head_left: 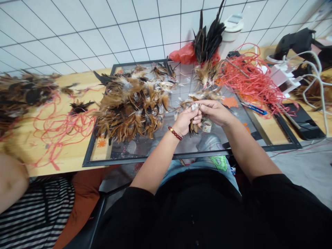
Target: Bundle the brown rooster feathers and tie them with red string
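Note:
My left hand [185, 121], with a beaded bracelet [175, 133] at the wrist, is closed on a small bunch of feathers [195, 128]. The brown tips hang below the fingers and the pale quill ends [195, 106] stick up. My right hand [214, 111] pinches at those quill ends, its fingertips meeting the left thumb. Both hands are over a black-framed glass panel [166, 157]. To their left lies a big pile of brown feathers [135, 103]. More loose feathers [204, 94] lie just beyond my hands.
Tangled red string [251, 77] heaps at the right, near a blue cutter [256, 109] and a black phone [303, 121]. Long black feathers [207, 38] stand by a red plastic bag [183, 54] at the tiled wall. A person in a striped shirt [36, 211] sits at the left beside looser red string [64, 124].

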`<act>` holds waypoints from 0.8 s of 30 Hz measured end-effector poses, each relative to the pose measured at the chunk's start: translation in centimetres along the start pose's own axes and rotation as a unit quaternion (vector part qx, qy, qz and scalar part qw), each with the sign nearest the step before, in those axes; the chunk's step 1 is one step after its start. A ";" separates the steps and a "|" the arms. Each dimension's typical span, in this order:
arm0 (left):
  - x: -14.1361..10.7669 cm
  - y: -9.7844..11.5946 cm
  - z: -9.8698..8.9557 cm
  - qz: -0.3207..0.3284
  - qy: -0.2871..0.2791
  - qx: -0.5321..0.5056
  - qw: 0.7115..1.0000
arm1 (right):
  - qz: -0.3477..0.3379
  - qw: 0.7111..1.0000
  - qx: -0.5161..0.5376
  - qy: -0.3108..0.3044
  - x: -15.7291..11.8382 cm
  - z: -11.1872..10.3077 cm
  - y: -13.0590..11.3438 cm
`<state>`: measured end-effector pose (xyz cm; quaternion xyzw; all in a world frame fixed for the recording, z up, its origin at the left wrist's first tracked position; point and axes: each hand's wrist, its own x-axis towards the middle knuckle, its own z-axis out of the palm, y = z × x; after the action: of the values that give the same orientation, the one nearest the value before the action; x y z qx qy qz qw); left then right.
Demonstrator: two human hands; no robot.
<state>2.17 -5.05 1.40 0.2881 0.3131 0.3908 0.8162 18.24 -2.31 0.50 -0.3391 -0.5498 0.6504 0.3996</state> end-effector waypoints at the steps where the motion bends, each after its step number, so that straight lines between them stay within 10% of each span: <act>1: -0.1 0.1 -0.1 -0.020 -0.020 -0.001 1.000 | 0.002 1.000 0.009 -0.007 -0.1 -0.1 -0.1; 8: -0.3 0.4 -1.1 -0.109 -0.139 -0.019 0.984 | 0.006 1.000 0.011 -0.015 0.0 -0.3 -0.2; 24: 1.1 -0.8 -0.7 0.012 0.016 0.050 0.999 | 0.020 0.996 0.038 0.077 0.1 0.1 -0.3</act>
<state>2.54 -4.40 0.09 0.3263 0.3421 0.3884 0.7910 18.16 -2.24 0.85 -0.3840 -0.4856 0.6501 0.4406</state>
